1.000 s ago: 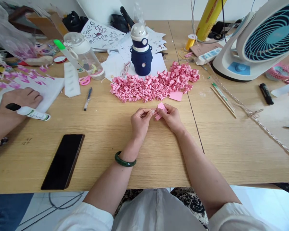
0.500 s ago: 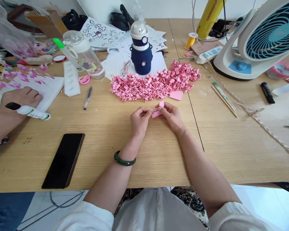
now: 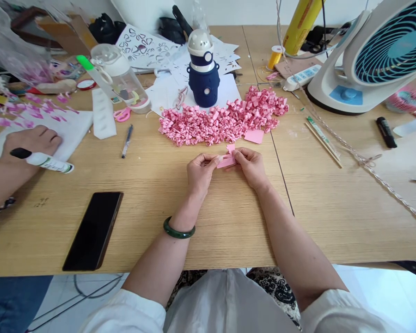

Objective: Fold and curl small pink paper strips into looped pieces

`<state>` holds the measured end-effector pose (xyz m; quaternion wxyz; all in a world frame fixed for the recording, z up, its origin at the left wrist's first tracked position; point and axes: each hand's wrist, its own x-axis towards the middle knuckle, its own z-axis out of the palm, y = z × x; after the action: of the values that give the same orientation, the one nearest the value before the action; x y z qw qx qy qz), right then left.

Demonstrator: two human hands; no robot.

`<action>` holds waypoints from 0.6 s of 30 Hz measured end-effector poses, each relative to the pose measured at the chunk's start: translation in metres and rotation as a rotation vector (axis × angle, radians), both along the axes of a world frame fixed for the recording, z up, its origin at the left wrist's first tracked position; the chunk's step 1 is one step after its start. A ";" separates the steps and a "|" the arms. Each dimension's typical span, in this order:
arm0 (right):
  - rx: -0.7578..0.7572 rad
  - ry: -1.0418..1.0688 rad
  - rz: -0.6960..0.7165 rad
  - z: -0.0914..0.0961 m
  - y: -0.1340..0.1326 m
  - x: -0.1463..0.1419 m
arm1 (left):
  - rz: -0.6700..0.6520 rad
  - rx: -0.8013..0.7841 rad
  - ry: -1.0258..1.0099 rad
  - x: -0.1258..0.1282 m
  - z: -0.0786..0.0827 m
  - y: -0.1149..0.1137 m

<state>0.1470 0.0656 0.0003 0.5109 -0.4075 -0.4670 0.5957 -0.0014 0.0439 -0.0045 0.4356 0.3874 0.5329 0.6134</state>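
Between my hands is a small piece of pink paper [image 3: 226, 162], with narrow slits or strips along it and a tab standing up at its far end. My left hand [image 3: 201, 172] pinches its left side between thumb and fingers. On the right side, my right hand [image 3: 250, 166] grips it the same way, fingertips partly hidden. Just beyond my hands lies a long heap of small curled pink paper pieces [image 3: 208, 125]. A flat pink paper square [image 3: 254, 136] rests at the heap's near right edge.
A phone [image 3: 93, 231] lies at the left front, a pen [image 3: 127, 141] farther back. Another person's hand [image 3: 34, 138] is at the far left beside a white bottle [image 3: 52, 163]. A navy bottle [image 3: 204, 83] stands behind the heap; a fan [image 3: 350, 95] and sticks [image 3: 324, 143] are right.
The pink paper has turned and opened a little between my fingers, showing a wider strip. My right hand has shifted slightly right.
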 end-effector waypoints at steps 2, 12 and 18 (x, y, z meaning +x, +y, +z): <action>0.013 -0.017 -0.004 -0.001 0.001 0.000 | -0.011 -0.014 0.001 0.000 0.000 0.000; 0.024 -0.074 0.022 0.002 0.000 0.000 | -0.003 0.019 0.009 -0.004 -0.002 0.002; 0.025 -0.080 0.018 0.000 0.000 0.000 | -0.020 0.025 0.054 -0.005 -0.001 0.000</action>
<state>0.1473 0.0661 0.0006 0.4915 -0.4202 -0.4982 0.5777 -0.0060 0.0437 -0.0052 0.4225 0.4146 0.5326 0.6049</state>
